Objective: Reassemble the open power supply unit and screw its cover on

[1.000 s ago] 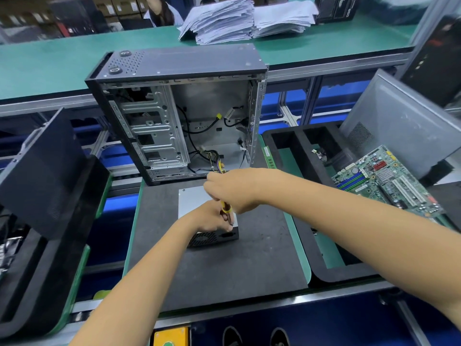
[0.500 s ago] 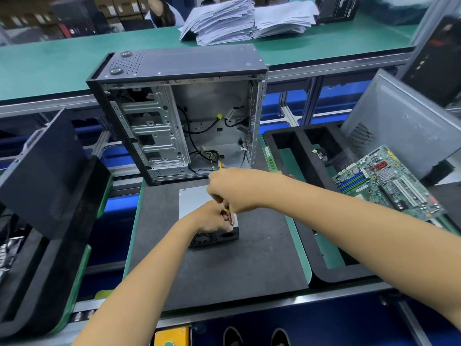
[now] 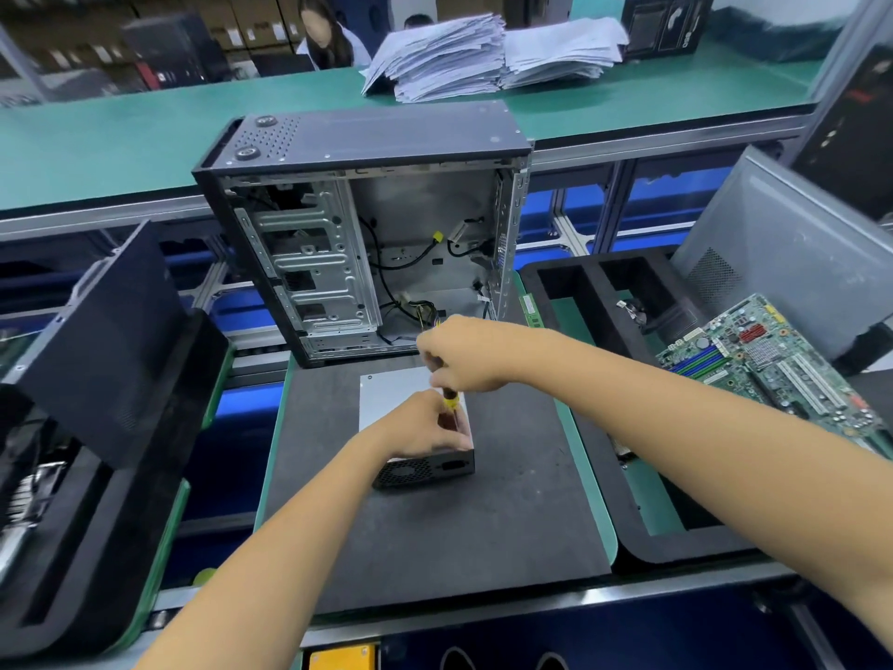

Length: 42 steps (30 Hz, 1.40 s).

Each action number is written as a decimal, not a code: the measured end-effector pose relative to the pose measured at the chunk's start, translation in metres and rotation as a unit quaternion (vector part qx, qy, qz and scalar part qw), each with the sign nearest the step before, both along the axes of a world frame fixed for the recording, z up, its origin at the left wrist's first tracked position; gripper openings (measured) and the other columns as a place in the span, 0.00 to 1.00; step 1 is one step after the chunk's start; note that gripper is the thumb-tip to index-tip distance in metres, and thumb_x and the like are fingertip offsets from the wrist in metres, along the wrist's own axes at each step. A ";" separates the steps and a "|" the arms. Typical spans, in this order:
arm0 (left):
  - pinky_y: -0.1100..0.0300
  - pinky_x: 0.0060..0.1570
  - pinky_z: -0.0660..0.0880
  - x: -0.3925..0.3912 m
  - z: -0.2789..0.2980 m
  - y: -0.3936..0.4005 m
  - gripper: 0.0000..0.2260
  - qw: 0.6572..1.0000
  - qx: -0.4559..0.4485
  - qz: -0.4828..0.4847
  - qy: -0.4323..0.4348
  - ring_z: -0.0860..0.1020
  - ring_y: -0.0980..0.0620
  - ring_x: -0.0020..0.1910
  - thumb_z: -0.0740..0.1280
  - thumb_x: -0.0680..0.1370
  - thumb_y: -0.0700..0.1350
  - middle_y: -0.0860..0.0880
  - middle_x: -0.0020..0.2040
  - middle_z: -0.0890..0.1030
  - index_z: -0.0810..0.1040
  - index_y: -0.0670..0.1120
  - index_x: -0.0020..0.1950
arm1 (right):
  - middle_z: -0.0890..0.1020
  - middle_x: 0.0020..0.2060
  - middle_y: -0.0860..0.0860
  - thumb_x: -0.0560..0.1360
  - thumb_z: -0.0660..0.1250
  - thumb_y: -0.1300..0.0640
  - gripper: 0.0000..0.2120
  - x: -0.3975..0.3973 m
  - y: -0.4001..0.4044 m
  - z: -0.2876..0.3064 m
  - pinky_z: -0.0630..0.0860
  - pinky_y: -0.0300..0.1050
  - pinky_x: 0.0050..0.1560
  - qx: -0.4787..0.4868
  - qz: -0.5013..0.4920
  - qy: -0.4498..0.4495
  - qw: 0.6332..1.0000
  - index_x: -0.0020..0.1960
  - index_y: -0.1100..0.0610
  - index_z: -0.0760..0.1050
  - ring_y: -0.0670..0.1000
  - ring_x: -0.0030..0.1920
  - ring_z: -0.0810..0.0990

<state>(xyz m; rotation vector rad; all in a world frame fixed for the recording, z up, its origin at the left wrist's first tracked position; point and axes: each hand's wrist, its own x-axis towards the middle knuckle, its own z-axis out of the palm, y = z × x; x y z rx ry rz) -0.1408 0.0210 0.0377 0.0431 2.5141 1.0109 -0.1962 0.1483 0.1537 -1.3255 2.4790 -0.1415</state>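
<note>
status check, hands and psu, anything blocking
Right hand grips screwdriver, tip down at power supply unit. Left hand steadies the unit's top. Unit sits on black mat. Nothing in the way.

The power supply unit (image 3: pixel 410 408) is a small box lying flat on the dark foam mat (image 3: pixel 435 534), just in front of the open computer case (image 3: pixel 367 234) and nearer the mat's far edge than its near one. Its silver-grey cover (image 3: pixel 394 394) is on top, facing up, with a small screw hole visible near the far left corner. The near end face is black, with a round fan grille on the left and a socket cut-out on the right. A screwdriver (image 3: pixel 449 403) with a yellow and dark handle stands nearly upright over the cover's right edge.
</note>
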 end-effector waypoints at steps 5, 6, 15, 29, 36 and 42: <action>0.60 0.34 0.77 -0.017 0.007 0.028 0.10 0.994 0.082 0.074 0.012 0.77 0.54 0.29 0.68 0.77 0.43 0.51 0.34 0.80 0.77 0.40 0.38 | 0.79 0.44 0.56 0.76 0.66 0.56 0.12 -0.043 0.010 -0.021 0.70 0.45 0.34 -0.156 -0.221 -0.149 0.951 0.55 0.58 0.66 0.52 0.36 0.76; 0.62 0.31 0.76 -0.021 0.007 0.037 0.11 0.992 0.089 0.094 -0.001 0.76 0.54 0.26 0.68 0.78 0.43 0.48 0.33 0.80 0.76 0.41 0.37 | 0.79 0.41 0.56 0.75 0.66 0.56 0.11 -0.049 0.013 -0.029 0.70 0.45 0.35 -0.174 -0.260 -0.161 0.936 0.53 0.59 0.67 0.53 0.36 0.75; 0.55 0.46 0.67 -0.054 -0.015 0.081 0.12 0.944 -0.302 0.061 0.118 0.77 0.43 0.55 0.64 0.76 0.42 0.44 0.54 0.79 0.74 0.43 0.59 | 0.69 0.36 0.58 0.77 0.66 0.56 0.22 -0.076 0.022 -0.120 0.62 0.44 0.37 -0.060 -0.372 -0.183 0.908 0.30 0.57 0.60 0.53 0.41 0.63; 0.45 0.66 0.54 -0.060 -0.051 0.071 0.10 0.893 -0.405 -0.074 0.183 0.70 0.43 0.56 0.61 0.74 0.41 0.45 0.51 0.80 0.80 0.45 0.52 | 0.82 0.51 0.61 0.76 0.64 0.58 0.10 -0.084 0.031 -0.161 0.75 0.48 0.48 -0.049 -0.372 -0.241 0.895 0.49 0.64 0.79 0.54 0.44 0.76; 0.51 0.54 0.60 -0.065 -0.033 0.067 0.09 0.913 -0.369 -0.020 0.174 0.73 0.45 0.51 0.57 0.75 0.45 0.47 0.48 0.80 0.77 0.46 0.47 | 0.73 0.36 0.58 0.75 0.59 0.62 0.07 -0.073 0.038 -0.148 0.71 0.47 0.40 -0.085 -0.367 -0.263 0.888 0.39 0.58 0.72 0.51 0.37 0.69; 0.57 0.46 0.67 -0.056 -0.017 0.054 0.07 0.961 -0.158 0.097 0.203 0.74 0.49 0.49 0.60 0.76 0.43 0.48 0.46 0.78 0.77 0.47 0.43 | 0.80 0.38 0.60 0.79 0.57 0.59 0.10 -0.050 0.044 -0.123 0.76 0.48 0.37 -0.163 -0.369 -0.286 0.869 0.42 0.58 0.73 0.56 0.35 0.78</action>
